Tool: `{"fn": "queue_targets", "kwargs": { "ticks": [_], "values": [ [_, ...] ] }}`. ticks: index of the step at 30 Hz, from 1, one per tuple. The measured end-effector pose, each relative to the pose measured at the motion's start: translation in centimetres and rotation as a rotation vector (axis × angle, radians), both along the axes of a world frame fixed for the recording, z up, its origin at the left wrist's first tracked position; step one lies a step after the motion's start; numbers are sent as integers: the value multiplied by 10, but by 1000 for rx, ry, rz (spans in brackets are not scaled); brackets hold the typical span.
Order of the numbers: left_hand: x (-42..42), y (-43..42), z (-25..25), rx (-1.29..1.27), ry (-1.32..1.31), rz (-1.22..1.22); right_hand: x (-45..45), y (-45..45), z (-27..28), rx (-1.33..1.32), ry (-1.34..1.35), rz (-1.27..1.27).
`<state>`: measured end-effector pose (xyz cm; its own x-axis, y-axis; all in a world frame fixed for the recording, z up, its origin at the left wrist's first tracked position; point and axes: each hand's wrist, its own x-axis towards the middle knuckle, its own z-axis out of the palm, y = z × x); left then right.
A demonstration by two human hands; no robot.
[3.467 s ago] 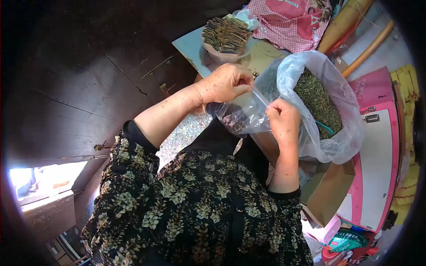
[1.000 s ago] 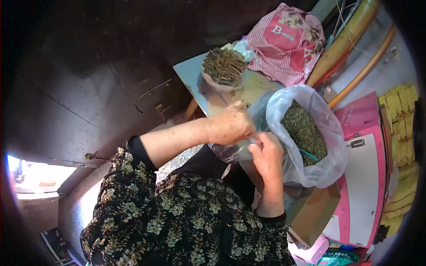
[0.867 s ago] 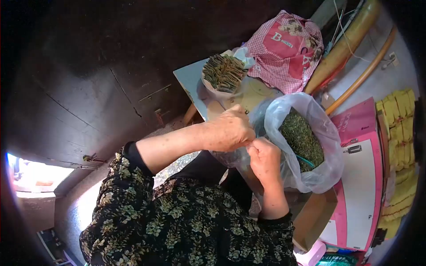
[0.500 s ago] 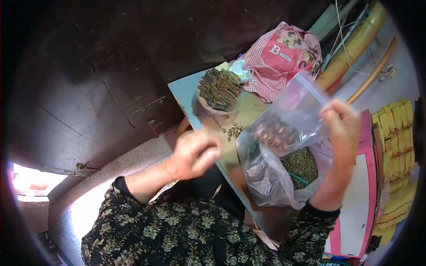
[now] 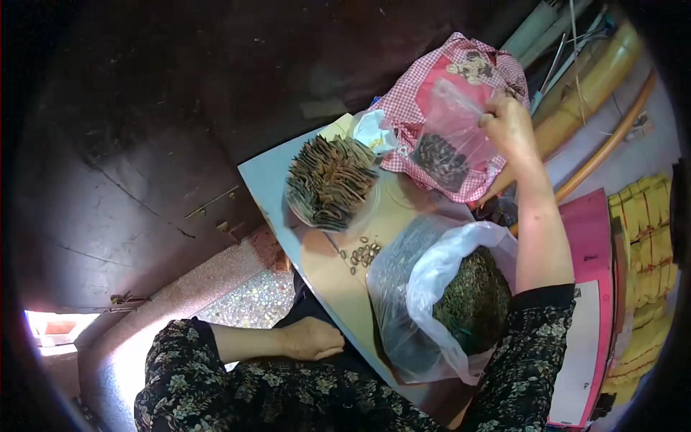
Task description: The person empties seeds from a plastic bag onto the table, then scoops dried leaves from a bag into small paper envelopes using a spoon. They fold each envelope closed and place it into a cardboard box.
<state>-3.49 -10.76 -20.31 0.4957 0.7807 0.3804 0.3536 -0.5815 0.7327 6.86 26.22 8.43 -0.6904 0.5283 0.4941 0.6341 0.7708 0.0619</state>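
Note:
My right hand point(image 5: 508, 124) pinches the upper corner of a clear plastic bag point(image 5: 469, 108) at the back right. Dark brown seeds point(image 5: 440, 160) fill the bag's lower part, in front of a red-and-white checked cloth point(image 5: 404, 92). Closed and lying low by the table's near edge is my left hand point(image 5: 311, 339), with its fingertips turned under. Loose brown oval seeds point(image 5: 363, 254) are scattered on the table point(image 5: 324, 270). To their right stands an open plastic bag point(image 5: 403, 302) holding dried greenish crumbled leaves point(image 5: 471, 299).
A clear tub of folded brown strips point(image 5: 332, 180) stands on the left of the table. Behind it lies a crumpled pale wrapper point(image 5: 374, 132). Bamboo poles point(image 5: 601, 93) lean at the back right. Yellow bundles point(image 5: 644, 245) are stacked at the far right, beside a pink-edged panel point(image 5: 586, 345).
My right hand has carried the seed bag away toward the back, over the checked cloth. My left hand has dropped from above the table to its near edge. The view has shifted slightly.

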Motion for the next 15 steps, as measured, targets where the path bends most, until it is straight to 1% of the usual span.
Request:
{"fn": "queue_targets", "kwargs": {
  "ticks": [1,2,3,5,7,8,10,11,13,14,15],
  "values": [
    [0,2,-2,-18,-15,-5,-4,13,-9,-109,-28,-104],
    [-2,2,-3,-36,-31,-11,-7,24,-17,-128,-44,-141],
    [-4,4,0,-33,12,-10,-7,36,-26,-147,-60,-174],
    [-6,6,3,-45,-68,35,0,71,-49,-244,-60,-226],
    [-8,7,-4,-25,-82,40,17,112,-77,-333,-62,-274],
    [-7,7,-6,-40,-56,42,24,126,-95,-254,-69,-320],
    [-8,6,-9,-43,35,23,26,121,-112,-101,-94,-386],
    [-8,6,-10,-48,36,24,27,119,-117,-107,-94,-384],
    [-7,5,-11,-79,-42,46,26,109,-117,-184,-76,-446],
    [-7,5,-11,-80,-42,42,24,108,-118,-98,-154,-446],
    [-8,6,-11,-58,-29,37,20,103,-115,-96,-155,-449]
  ]
}}
